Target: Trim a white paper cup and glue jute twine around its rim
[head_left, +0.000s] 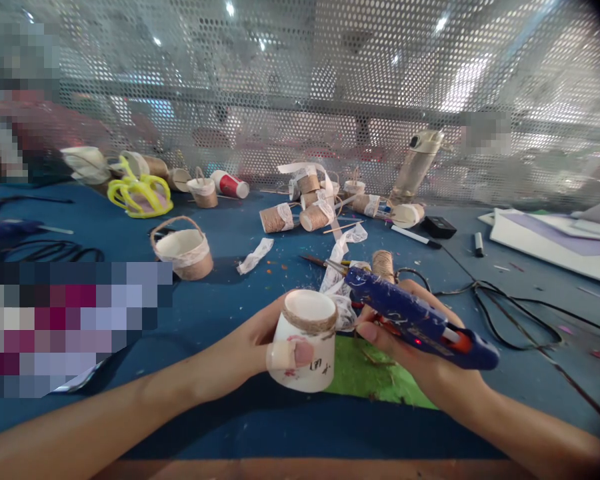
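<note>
A white paper cup (307, 373) with pink print and dark marks sits in my left hand (280, 343), whose bandaged thumb presses its side. Twine (314, 325) is wound round the cup just below its open mouth. My right hand (415, 340) grips a blue hot glue gun (405, 307) with a red light lit on its body. The gun's nozzle points left, above and behind the cup. Behind the gun stands a spool of twine (383, 265). White lace (347, 312) lies between cup and gun. Scissors lie beyond the cup, partly hidden by the gun.
A green sheet (365, 370) lies under my hands. Farther back are a twine basket (187, 257), a lace strip (257, 256), a pile of small wrapped cups (316, 215) and a yellow crown-like piece (140, 197). Black cable (510, 333) loops at right, near white boards (555, 243).
</note>
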A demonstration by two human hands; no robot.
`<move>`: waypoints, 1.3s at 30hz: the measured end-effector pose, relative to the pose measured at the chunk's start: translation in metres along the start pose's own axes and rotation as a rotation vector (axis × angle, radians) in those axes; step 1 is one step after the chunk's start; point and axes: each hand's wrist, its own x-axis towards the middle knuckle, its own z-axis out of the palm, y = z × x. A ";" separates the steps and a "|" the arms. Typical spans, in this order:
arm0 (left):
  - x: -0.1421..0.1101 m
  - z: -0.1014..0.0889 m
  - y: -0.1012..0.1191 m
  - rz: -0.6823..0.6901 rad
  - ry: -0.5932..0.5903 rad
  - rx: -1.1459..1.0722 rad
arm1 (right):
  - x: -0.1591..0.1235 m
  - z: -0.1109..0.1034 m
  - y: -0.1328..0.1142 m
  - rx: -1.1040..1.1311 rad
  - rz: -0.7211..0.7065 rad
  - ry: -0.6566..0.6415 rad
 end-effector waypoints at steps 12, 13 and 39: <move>0.000 0.000 -0.001 -0.008 -0.074 -0.078 | 0.002 0.001 0.001 0.050 0.057 -0.011; 0.000 0.000 0.000 -0.011 -0.078 -0.082 | 0.001 0.001 0.001 0.055 0.061 -0.008; 0.002 0.003 -0.001 -0.020 -0.148 -0.118 | -0.001 0.004 0.002 0.169 0.107 -0.081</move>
